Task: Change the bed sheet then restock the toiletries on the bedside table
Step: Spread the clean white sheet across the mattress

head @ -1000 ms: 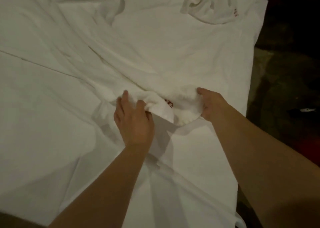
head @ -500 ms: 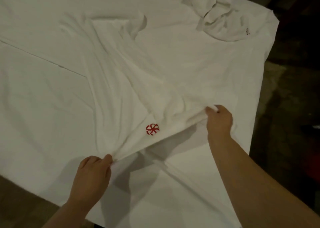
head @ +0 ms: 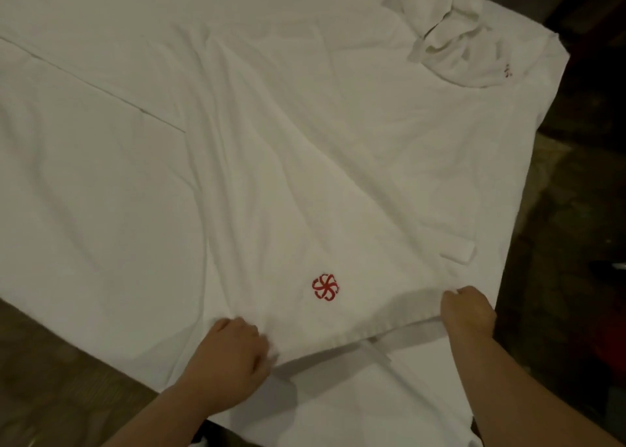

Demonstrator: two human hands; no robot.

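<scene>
**Two hands gripping sheet hem, spreading over bed**

Two hands working the near edge of the bed sheet (head: 305,182). Gripping the hem at both ends: left hand (head: 233,355) clenched on the fabric near the left end of the lifted edge, right hand (head: 469,314) pinching the same hem further right, by the bed (head: 528,175) side. Holding the hem taut between them, slightly raised off the layer below, casting a shadow under it.

Lying mostly flat across the bed, sheet still wrinkled, long creases running diagonally up from the hem. Showing a red logo (head: 325,287) just above the hem, between the hands. Sitting at the far right corner: a crumpled bundle of white linen (head: 450,39), also carrying a small red mark; cannot tell whether old sheet or something else.

Progress, judging only from this: sheet change underway, roughly mid-step. Remaining: smoothing creases, squaring and tucking edges, clearing the bundle. Toiletries restock not started as far as visible; no bedside table or toiletries in view.

Pose: both forearms reaching in from the bottom edge, left coming up from lower left, right from lower right, knuckles up, fingers curled under the hem. Dark floor (head: 576,277) showing right of the bed.
</scene>
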